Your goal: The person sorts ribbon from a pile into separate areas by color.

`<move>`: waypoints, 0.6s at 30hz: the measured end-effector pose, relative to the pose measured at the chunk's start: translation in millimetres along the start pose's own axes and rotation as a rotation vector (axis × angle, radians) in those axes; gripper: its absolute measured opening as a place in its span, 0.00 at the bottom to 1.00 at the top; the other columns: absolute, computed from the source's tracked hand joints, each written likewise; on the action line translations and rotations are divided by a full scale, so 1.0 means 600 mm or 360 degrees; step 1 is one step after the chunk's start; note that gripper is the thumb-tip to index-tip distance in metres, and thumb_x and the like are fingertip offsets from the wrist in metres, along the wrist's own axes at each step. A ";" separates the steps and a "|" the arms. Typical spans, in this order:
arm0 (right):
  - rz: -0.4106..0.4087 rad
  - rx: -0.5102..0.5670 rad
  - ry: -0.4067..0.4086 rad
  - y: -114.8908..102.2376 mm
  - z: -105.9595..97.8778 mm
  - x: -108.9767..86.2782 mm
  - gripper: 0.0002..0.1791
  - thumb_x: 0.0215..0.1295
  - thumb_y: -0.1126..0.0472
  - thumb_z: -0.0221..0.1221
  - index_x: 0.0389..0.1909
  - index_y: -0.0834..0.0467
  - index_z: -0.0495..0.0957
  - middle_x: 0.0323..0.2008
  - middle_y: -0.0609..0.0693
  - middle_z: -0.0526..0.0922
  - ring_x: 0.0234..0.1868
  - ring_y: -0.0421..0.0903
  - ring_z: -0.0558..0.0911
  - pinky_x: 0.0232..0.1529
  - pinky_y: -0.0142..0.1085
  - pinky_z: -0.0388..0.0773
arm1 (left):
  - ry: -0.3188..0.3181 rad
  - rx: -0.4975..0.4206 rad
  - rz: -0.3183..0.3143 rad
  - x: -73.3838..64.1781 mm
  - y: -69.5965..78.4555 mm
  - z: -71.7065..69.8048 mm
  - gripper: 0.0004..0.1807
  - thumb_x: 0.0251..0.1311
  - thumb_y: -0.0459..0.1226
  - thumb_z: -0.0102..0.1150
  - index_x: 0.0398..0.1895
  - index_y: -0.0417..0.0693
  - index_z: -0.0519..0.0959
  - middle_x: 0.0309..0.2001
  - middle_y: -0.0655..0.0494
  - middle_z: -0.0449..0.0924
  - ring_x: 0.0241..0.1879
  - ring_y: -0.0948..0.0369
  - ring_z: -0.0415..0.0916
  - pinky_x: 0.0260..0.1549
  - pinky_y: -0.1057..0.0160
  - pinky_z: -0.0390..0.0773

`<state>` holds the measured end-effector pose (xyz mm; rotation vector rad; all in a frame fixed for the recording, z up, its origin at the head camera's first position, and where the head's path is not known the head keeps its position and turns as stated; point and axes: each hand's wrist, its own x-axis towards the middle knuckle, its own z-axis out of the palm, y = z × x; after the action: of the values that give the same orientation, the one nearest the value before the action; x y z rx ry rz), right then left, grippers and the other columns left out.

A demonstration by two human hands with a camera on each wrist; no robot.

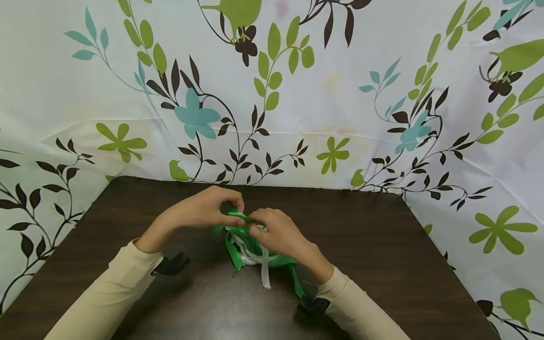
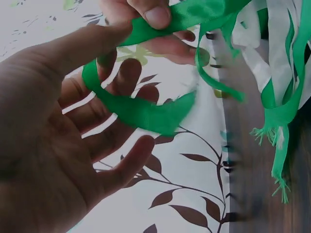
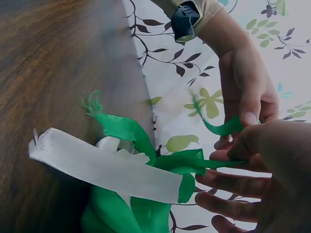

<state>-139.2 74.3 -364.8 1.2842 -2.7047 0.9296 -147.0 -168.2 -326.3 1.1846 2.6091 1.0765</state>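
Note:
A tangle of green ribbon (image 1: 233,250) and white ribbon (image 1: 265,269) hangs from my hands, low over the middle of the dark table. My left hand (image 1: 208,208) pinches a green strip between thumb and forefinger, and its loose end curls past the palm in the left wrist view. Close beside it, my right hand (image 1: 276,231) pinches the same green strip (image 3: 223,164) between thumb and forefinger, its other fingers spread. Frayed green threads (image 2: 282,187) show at the ribbon ends. In the right wrist view a white strip (image 3: 107,165) lies across the green ones.
The dark wooden table (image 1: 365,245) stretches around the hands. Behind it and at both sides hangs a white cloth (image 1: 340,94) printed with leaves, flowers and birds. A black wrist camera (image 1: 171,264) sits under the left forearm, and another (image 1: 313,305) under the right.

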 end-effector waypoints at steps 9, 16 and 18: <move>-0.0034 0.0307 -0.0106 0.000 -0.016 -0.001 0.11 0.77 0.63 0.53 0.44 0.56 0.86 0.39 0.41 0.84 0.27 0.39 0.71 0.31 0.36 0.70 | -0.0015 -0.0245 -0.0130 -0.009 0.003 -0.012 0.07 0.67 0.50 0.66 0.40 0.61 0.81 0.38 0.63 0.82 0.41 0.57 0.76 0.41 0.52 0.76; 0.0041 0.0575 -0.0276 -0.006 -0.033 -0.005 0.14 0.76 0.65 0.52 0.47 0.54 0.88 0.39 0.42 0.87 0.19 0.38 0.59 0.28 0.34 0.63 | 0.0012 -0.0349 -0.0192 -0.018 0.005 -0.025 0.07 0.68 0.49 0.66 0.41 0.59 0.81 0.38 0.58 0.80 0.42 0.55 0.74 0.37 0.53 0.76; 0.0090 0.0647 -0.0298 -0.007 -0.040 -0.007 0.14 0.76 0.64 0.53 0.48 0.54 0.88 0.42 0.41 0.87 0.21 0.39 0.64 0.29 0.35 0.65 | 0.0002 -0.0427 -0.0152 -0.019 0.007 -0.031 0.07 0.69 0.46 0.65 0.41 0.55 0.81 0.38 0.55 0.81 0.41 0.55 0.77 0.38 0.54 0.77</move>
<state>-139.0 87.5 -343.7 1.4233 -2.7978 1.4999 -142.9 -184.4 -312.3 0.9906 2.3969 1.3534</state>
